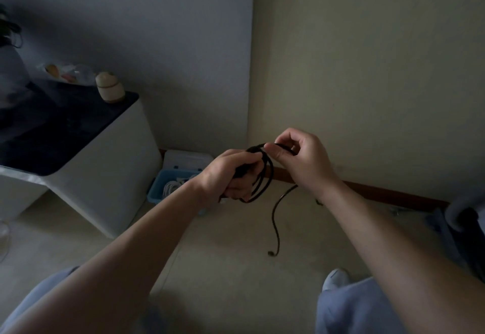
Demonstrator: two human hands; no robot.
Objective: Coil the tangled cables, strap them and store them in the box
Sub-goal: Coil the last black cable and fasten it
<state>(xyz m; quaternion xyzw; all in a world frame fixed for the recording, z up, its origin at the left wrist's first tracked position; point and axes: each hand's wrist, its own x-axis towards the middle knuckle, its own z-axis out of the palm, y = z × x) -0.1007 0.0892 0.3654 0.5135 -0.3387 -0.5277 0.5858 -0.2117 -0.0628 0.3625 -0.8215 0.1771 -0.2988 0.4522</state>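
Watching the feed from my end: both arms are stretched out in front at about chest level, over the floor [231, 241] in the corner of the room. The left hand [233, 173] is curled into a fist round a bundle of loops of the black cable [267, 180], knuckles up. The right hand [301, 160] is just beside it, pinching the top of a loop between thumb and forefinger, other fingers bent.

The cable's thin and dark. A few loops hang off the left fist, and a loose tail drops below the right wrist and ends in a small plug [271, 253] near the floor. The blue box [154, 194] sits on the floor behind the left hand, next to a white cabinet [105, 176], with white cables [170, 186] in it.
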